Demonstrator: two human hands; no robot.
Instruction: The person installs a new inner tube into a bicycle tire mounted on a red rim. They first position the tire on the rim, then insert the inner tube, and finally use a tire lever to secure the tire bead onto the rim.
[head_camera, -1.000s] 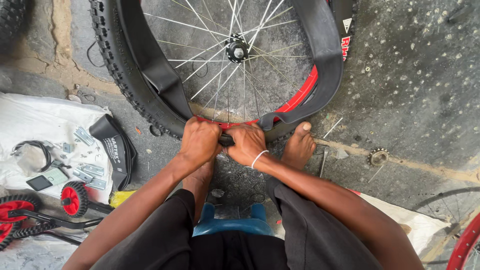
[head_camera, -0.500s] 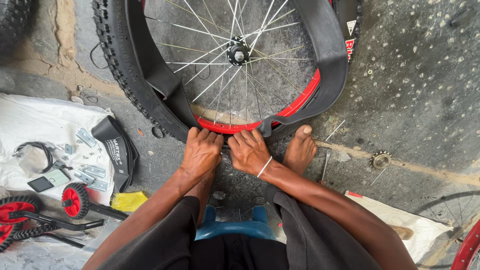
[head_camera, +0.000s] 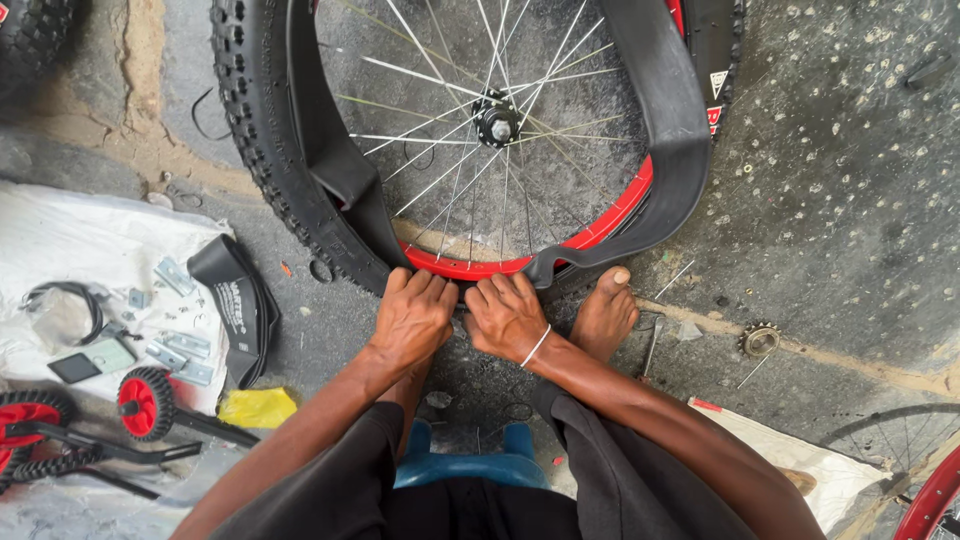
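A bicycle wheel with a red rim (head_camera: 610, 222), silver spokes and a hub (head_camera: 496, 126) lies flat on the concrete. A knobby black tyre (head_camera: 262, 170) wraps its left side and a loose black inner tube (head_camera: 662, 130) loops inside it. My left hand (head_camera: 414, 319) and my right hand (head_camera: 508, 316) press side by side, palms down, on the tyre at the rim's near edge. A pale band circles my right wrist. My bare foot (head_camera: 605, 315) rests just right of my hands.
A white sheet (head_camera: 70, 250) at left holds metal brackets, a cable, a folded black tube (head_camera: 235, 305) and small red-hubbed wheels (head_camera: 145, 403). A yellow cloth (head_camera: 257, 407) lies nearby. A sprocket (head_camera: 760, 340) sits at right, another red rim (head_camera: 930, 495) at the lower right corner. I sit on a blue stool (head_camera: 465, 465).
Both hands went from gripping the tyre edge with curled fingers to lying flatter on it, and shifted slightly nearer to me. The view tilted a little.
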